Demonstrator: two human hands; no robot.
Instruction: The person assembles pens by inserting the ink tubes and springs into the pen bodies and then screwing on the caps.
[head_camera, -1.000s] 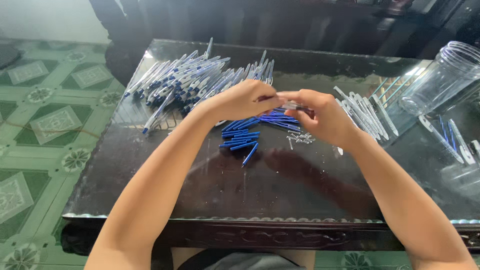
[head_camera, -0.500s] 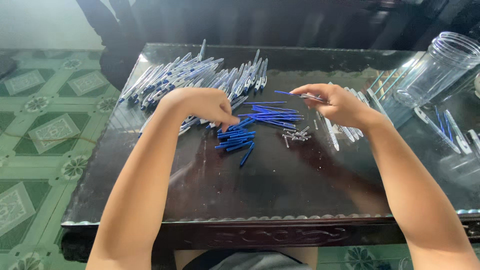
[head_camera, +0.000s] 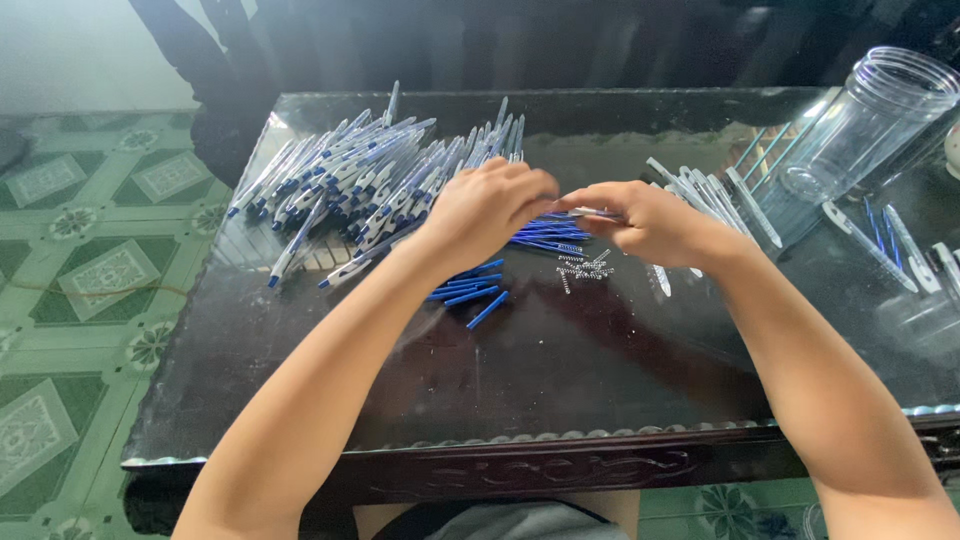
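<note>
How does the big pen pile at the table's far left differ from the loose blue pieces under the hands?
The pen pile is large, heaped, white-and-blue; the blue pieces are few, flat, solid blue and shorter. The pile lies beyond the left hand, the pieces nearer. Both rest on the dark glass table.

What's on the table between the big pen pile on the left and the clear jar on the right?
In the head view, between the pen pile and the clear jar: both hands meeting, blue refills, small metal springs and a few white pen barrels.

No packages, labels, signs or screens show anywhere on or around the dark glass-topped table (head_camera: 560, 390).
</note>
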